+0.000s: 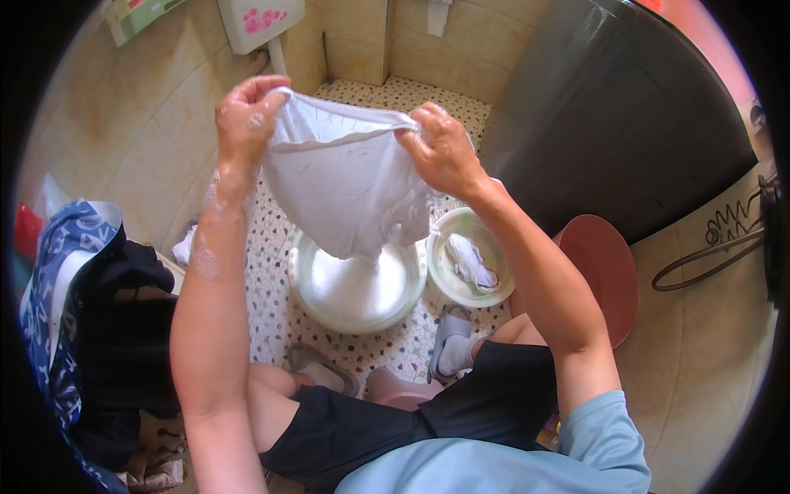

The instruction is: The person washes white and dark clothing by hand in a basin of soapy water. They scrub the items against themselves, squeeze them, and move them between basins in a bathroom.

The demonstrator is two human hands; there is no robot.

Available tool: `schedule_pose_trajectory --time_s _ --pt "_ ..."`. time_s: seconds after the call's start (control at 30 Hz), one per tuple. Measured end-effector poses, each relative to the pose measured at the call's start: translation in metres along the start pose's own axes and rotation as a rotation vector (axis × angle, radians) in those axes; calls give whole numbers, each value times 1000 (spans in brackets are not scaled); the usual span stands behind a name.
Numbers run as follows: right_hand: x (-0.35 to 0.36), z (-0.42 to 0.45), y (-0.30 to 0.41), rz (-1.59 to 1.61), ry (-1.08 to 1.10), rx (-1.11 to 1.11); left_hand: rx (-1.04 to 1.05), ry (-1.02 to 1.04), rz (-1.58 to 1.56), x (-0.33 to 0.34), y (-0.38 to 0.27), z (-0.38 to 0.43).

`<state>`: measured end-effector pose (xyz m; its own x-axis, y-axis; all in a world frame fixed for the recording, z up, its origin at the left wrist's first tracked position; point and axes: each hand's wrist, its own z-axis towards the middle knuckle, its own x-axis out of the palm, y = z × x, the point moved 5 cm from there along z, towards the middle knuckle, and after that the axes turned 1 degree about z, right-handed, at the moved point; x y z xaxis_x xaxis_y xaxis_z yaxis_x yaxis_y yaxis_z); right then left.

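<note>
Between my hands a wet white cloth garment (345, 179) hangs spread out, its upper edge stretched into an opening. My left hand (250, 117) pinches one top corner, and my right hand (441, 145) grips the other. Soap suds cling to both hands and to my left forearm. Below the garment stands a round pale basin (359, 324) with whitish, shiny water inside; the cloth's lower edge hangs over it and hides part of its far side. To the right, a smaller pale green basin (441, 272) holds a twisted white cloth (470, 262).
A reddish plastic bucket (602, 278) stands right, near a large dark appliance (623, 123). Dark and blue patterned clothes (117, 333) are piled at left. A white cistern (262, 21) is on the far wall. My slippered feet flank a pink plastic stool (401, 389) on the pebble-patterned floor (271, 296).
</note>
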<state>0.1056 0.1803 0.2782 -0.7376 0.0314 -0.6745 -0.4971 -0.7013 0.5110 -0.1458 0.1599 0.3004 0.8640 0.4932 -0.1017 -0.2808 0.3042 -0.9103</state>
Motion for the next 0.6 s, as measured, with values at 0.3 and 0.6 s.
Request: schedule_pose_trajectory --time_s 0.3,0.6 --pt "43 19 -11 924 -52 493 115 395 398 30 19 3" --pt "32 -6 -15 756 79 345 -142 345 135 16 26 -16"
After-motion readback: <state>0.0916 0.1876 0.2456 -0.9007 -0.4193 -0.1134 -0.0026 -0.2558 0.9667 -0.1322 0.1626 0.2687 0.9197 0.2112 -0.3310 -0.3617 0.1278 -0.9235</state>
